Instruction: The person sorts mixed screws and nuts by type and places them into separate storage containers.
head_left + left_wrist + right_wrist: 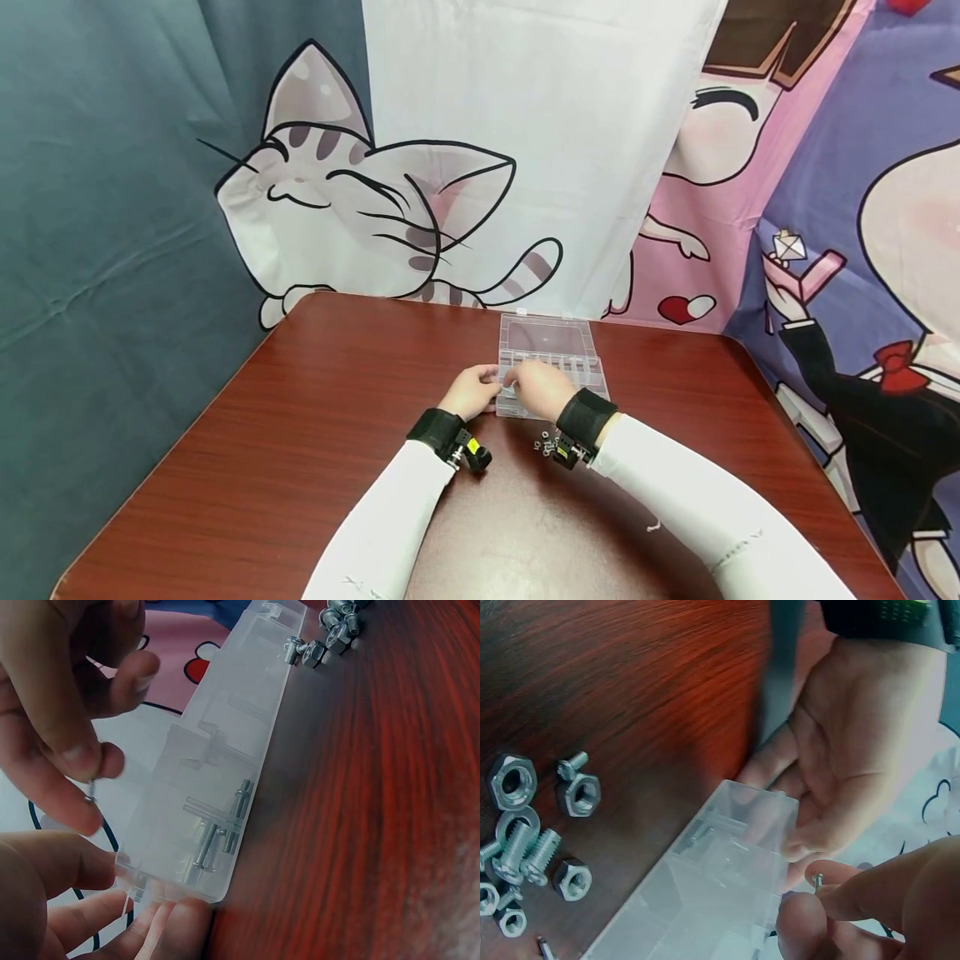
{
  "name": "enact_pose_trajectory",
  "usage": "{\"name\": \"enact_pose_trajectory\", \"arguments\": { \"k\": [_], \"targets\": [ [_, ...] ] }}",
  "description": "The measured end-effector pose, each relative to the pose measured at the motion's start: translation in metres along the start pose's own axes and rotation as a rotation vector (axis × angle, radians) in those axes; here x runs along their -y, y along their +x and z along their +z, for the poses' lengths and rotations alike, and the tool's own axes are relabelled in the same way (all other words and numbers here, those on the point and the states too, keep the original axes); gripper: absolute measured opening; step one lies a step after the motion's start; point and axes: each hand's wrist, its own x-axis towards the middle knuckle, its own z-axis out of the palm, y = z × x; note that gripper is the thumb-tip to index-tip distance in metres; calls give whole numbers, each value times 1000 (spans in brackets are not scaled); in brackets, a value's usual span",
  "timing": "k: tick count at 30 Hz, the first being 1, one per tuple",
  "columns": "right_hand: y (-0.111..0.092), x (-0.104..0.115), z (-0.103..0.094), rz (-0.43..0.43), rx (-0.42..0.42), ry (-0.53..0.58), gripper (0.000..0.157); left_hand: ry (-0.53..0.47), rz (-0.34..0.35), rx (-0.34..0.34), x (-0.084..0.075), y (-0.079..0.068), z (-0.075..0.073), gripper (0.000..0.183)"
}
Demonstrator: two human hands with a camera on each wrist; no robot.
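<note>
A clear plastic compartment box (pixel 551 336) stands on the table with its lid raised at the back. My left hand (pixel 470 392) holds the box's left end, with the thumb near the rim and the fingers against the end wall. Above that end, my right hand (pixel 542 388) pinches a small metal screw (pixel 817 880) between thumb and fingertips. The same screw (pixel 91 796) appears in the left wrist view, apart from the box wall. Several long bolts (pixel 204 844) show through the wall, lying in an end compartment.
A loose pile of hex nuts (pixel 514 784) and short screws (pixel 541 856) lies on the reddish-brown wooden table (pixel 360 400), in front of the box and near the right wrist. Behind the table hangs a curtain (pixel 435 75) with cartoon prints.
</note>
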Motion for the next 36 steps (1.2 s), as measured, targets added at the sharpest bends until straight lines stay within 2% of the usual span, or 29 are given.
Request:
{"name": "enact_pose_trajectory", "arguments": {
  "k": [5, 11, 24, 32, 36],
  "targets": [
    [1, 2, 6, 19, -18, -24, 20, 1, 1, 4, 0, 0, 0, 46],
    [0, -2, 15, -4, -26, -51, 10, -4, -22, 15, -4, -3, 0, 47],
    [-4, -13, 18, -45, -26, -32, 12, -20, -24, 13, 1, -1, 0, 48],
    [-32, -16, 3, -51, -77, 96, 11, 10, -14, 8, 0, 0, 0, 45],
    [-48, -27, 2, -66, -112, 108, 29, 4, -17, 0, -1, -1, -1, 45]
  ]
}}
